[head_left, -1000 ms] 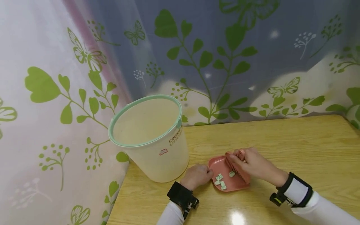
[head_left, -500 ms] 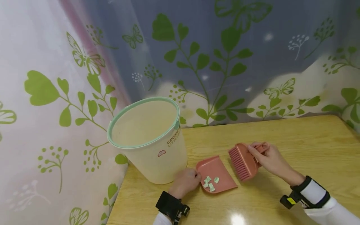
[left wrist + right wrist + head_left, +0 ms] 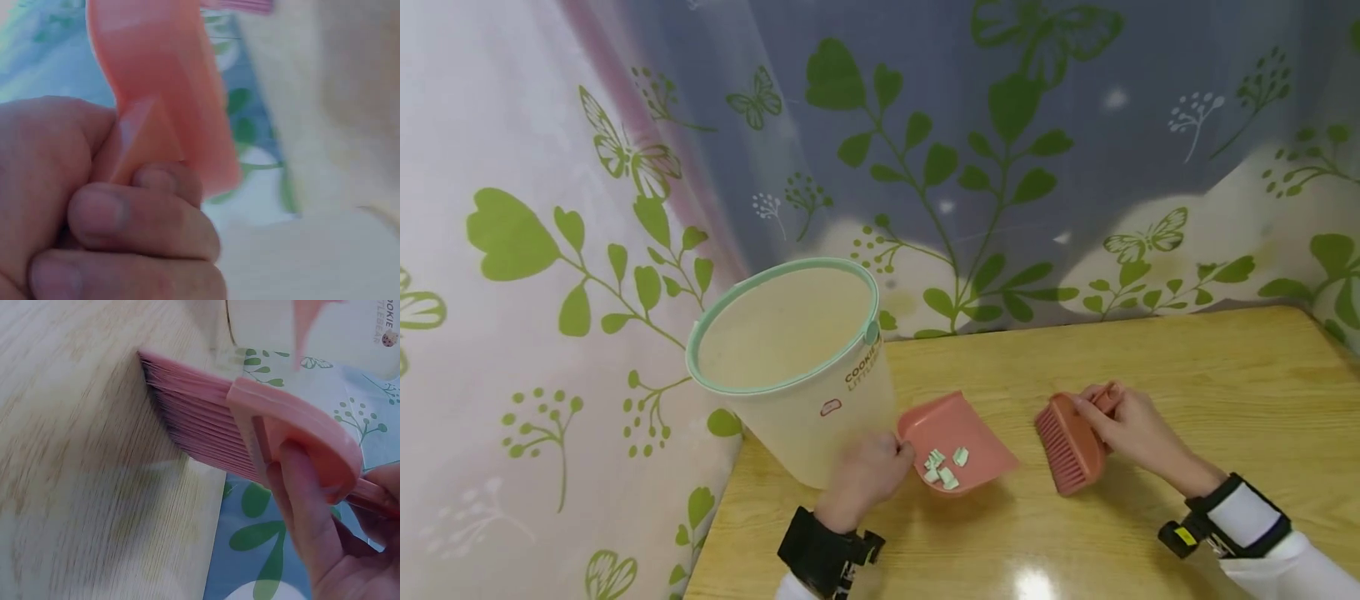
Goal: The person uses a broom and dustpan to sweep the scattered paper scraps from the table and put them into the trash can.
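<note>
A pink dustpan [image 3: 973, 437] carries several pale green scraps [image 3: 942, 477] near its back left part, and a shadow falls on the table below it. My left hand [image 3: 868, 473] grips its handle, fingers curled round it in the left wrist view, where the dustpan's underside [image 3: 162, 56] shows. To the right, my right hand [image 3: 1138, 429] holds a pink hand brush [image 3: 1075, 442] by its handle. In the right wrist view the brush's bristles [image 3: 194, 412] point away from the fingers. The dustpan and the brush are apart.
A tall cream bucket [image 3: 850, 417] with a green rim stands at the left, just behind my left hand. The wooden table [image 3: 1210, 367] reaches back to a curtain [image 3: 910, 192] printed with leaves and butterflies.
The brush has come out of the dustpan and moved right. The dustpan has moved left towards the bucket and risen off the table, with the scraps still in it.
</note>
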Demonstrator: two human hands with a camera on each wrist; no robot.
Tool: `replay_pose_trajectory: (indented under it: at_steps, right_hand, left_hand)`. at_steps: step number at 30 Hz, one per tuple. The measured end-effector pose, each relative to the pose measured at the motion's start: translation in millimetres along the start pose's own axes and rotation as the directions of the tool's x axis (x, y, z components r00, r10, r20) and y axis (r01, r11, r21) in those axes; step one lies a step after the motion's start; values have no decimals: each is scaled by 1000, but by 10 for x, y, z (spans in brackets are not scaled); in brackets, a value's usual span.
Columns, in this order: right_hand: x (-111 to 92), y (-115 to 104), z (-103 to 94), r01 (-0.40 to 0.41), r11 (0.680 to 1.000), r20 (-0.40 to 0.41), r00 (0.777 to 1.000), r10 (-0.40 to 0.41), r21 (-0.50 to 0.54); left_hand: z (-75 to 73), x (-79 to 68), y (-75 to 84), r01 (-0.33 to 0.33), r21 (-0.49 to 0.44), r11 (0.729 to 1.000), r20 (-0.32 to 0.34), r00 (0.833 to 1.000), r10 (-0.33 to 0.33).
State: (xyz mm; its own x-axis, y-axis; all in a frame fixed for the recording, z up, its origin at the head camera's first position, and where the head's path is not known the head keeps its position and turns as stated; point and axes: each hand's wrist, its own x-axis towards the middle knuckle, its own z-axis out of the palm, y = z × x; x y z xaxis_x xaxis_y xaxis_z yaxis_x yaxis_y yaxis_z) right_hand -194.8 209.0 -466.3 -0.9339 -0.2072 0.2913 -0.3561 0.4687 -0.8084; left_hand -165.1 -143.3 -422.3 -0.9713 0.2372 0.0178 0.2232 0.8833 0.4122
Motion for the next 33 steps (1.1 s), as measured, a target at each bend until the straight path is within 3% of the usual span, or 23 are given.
replay_pose_trajectory:
  at_steps: [8,11,20,25,29,33]
  right_hand:
    - [-2,-61,21,-8,1000,38,999,7,22]
    - [-3,-61,22,-27,999,41,999,26,30]
    - [1,11,-2,-40,998,50,998,38,41]
    - [15,20,-9,-5,1000,26,1000,5,20]
    - [28,38,16,-1,1000,14,1000,1,25]
    - [33,56,42,-11,1000,11,1000,10,23]
  left_hand:
    - [-487,-106,334,-135,100,986,-83,986,143]
    - [-640,-101,435,-144,103,984,-103,983,155]
    - [-1170,-122,693,-76,94,993,-69,994,82]
    - [-1580,-125,820,43,128,991,-71,997,-34]
    - [-1857,-85,757,97,114,989,-88,992,-87]
    - [-2045,-51,549,115,87,989,-134,986,-103]
